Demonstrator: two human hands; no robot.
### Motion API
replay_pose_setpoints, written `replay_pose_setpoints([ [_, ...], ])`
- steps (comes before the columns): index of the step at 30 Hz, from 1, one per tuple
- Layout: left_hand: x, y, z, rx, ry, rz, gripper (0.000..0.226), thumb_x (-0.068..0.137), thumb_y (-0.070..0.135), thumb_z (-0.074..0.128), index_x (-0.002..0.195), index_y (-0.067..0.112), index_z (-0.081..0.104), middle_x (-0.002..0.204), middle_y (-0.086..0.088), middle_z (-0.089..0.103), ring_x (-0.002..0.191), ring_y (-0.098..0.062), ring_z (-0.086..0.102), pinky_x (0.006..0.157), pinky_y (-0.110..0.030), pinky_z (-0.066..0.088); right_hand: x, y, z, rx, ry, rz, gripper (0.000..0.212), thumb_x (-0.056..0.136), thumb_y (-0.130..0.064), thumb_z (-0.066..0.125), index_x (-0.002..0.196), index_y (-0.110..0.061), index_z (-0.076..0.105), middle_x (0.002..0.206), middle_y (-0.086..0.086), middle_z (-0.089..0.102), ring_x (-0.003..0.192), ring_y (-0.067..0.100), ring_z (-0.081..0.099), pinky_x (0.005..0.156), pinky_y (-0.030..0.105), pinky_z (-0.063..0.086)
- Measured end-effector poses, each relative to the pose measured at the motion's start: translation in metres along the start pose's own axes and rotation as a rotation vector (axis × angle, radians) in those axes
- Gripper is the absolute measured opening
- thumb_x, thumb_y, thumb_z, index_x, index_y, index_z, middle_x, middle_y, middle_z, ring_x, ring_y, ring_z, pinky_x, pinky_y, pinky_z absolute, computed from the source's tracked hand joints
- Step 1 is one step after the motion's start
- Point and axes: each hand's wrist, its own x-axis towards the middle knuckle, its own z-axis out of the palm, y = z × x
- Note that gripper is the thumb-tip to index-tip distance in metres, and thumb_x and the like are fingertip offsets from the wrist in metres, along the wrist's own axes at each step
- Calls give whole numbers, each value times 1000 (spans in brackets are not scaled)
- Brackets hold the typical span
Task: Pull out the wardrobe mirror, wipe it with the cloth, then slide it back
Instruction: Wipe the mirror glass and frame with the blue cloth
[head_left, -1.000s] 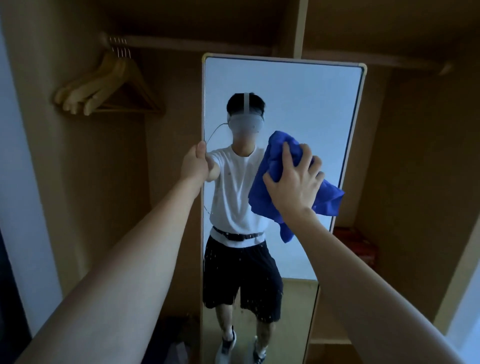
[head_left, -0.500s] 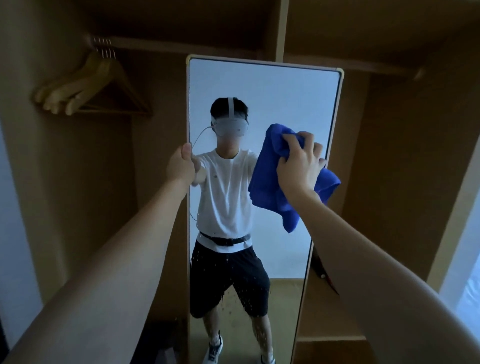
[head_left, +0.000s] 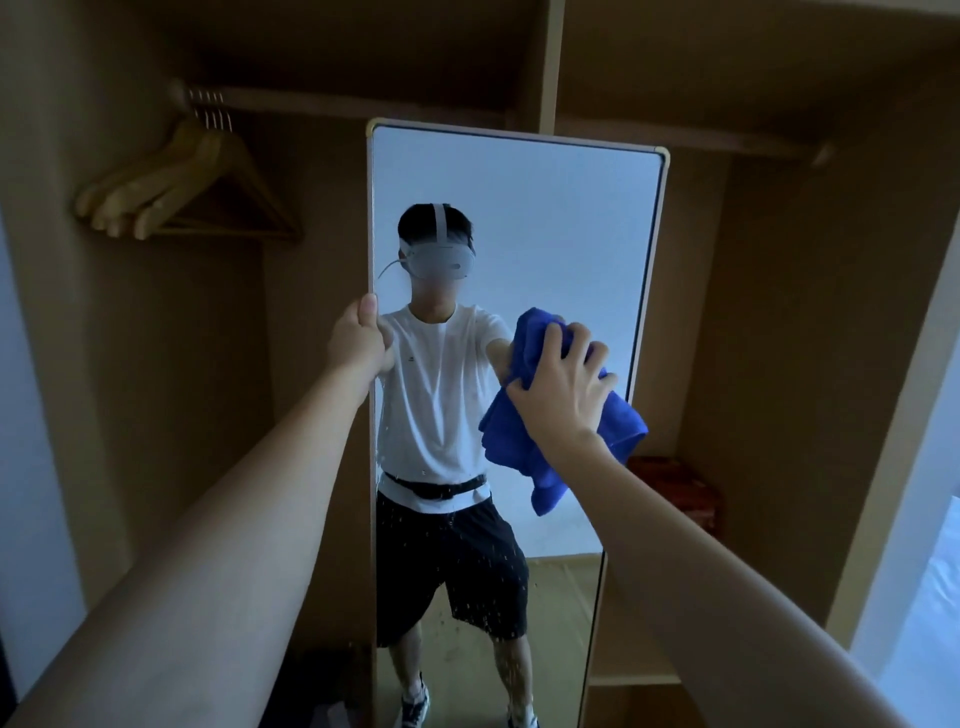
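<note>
The tall wardrobe mirror (head_left: 545, 218) with a pale frame stands pulled out in front of me, facing me. My left hand (head_left: 358, 343) grips its left edge at about mid-height, thumb on the front. My right hand (head_left: 563, 384) holds a bunched blue cloth (head_left: 524, 431) against the glass on the right half of the mirror, fingers curled into the fabric. The cloth hangs down below my hand. Small specks show on the lower glass.
Several wooden hangers (head_left: 176, 182) hang on the rail at upper left inside the wardrobe. A vertical divider (head_left: 550, 67) rises behind the mirror. A reddish box (head_left: 675, 488) sits on a low shelf at right. A bright window edge (head_left: 919, 597) is at far right.
My right hand with the cloth has moved down the glass from its higher position half a second ago. My left hand has kept its grip on the mirror's left edge.
</note>
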Motion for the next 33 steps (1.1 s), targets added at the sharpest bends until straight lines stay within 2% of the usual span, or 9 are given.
replay_pose_setpoints([
  [3, 0, 0, -2, 10, -5, 16, 51, 108, 46, 27, 147, 19, 44, 143, -10, 52, 133, -28, 48, 103, -37, 37, 3, 8, 3, 34, -35, -3, 57, 85, -24, 64, 135, -16, 39, 128, 12, 40, 100, 34, 42, 71, 43, 40],
  [5, -1, 0, -3, 15, -19, 18, 51, 108, 46, 26, 148, 19, 43, 146, -9, 50, 135, -27, 46, 105, -37, 36, 14, 11, -4, 113, -38, -10, 55, 87, -20, 61, 138, -15, 39, 128, 13, 41, 105, 36, 43, 76, 45, 44],
  [9, -3, -1, -3, 29, -36, 17, 53, 108, 46, 24, 151, 18, 39, 149, -8, 48, 137, -28, 44, 109, -40, 36, 43, 10, -24, 241, 134, 25, 45, 84, -12, 58, 128, -14, 49, 133, 11, 40, 112, 36, 41, 84, 45, 43],
  [13, 1, -2, 0, 45, -1, 10, 53, 108, 47, 24, 148, 19, 43, 145, -10, 51, 135, -30, 47, 105, -40, 38, 33, 17, -10, 163, 117, 10, 40, 86, -14, 56, 125, -18, 53, 131, 9, 44, 112, 35, 42, 84, 47, 38],
  [16, 2, -6, 0, 36, -10, 17, 44, 108, 47, 24, 127, 26, 58, 121, -2, 60, 122, -24, 52, 93, -35, 37, 1, 26, 8, 141, 83, -11, 38, 85, -15, 59, 123, -17, 57, 125, 11, 48, 106, 37, 45, 80, 48, 40],
  [18, 0, -5, 0, 24, -18, 10, 39, 108, 47, 25, 111, 30, 59, 103, 8, 56, 111, -21, 51, 88, -32, 35, -8, 34, 10, 175, 46, -28, 36, 85, -16, 59, 121, -18, 58, 122, 8, 50, 105, 35, 46, 80, 47, 43],
  [23, 1, -6, 2, 30, -2, 29, 52, 108, 47, 24, 144, 17, 47, 134, -8, 55, 132, -26, 48, 100, -35, 37, 35, 38, -20, 292, 166, 18, 41, 82, -14, 58, 123, -20, 53, 128, 4, 45, 111, 32, 42, 88, 44, 43],
  [27, 2, -5, 5, 27, 27, 27, 53, 108, 46, 24, 146, 16, 45, 145, -10, 51, 136, -30, 46, 106, -39, 37, 60, 29, -26, 276, 160, 24, 40, 86, -11, 55, 125, -18, 54, 131, 5, 44, 115, 33, 41, 90, 46, 41],
  [33, -2, -4, 9, 56, 79, 20, 51, 109, 44, 26, 143, 15, 48, 142, -11, 53, 133, -30, 48, 104, -38, 38, 7, 41, 8, 214, 80, 8, 36, 87, -16, 58, 122, -19, 58, 121, 6, 50, 107, 33, 44, 86, 49, 44],
])
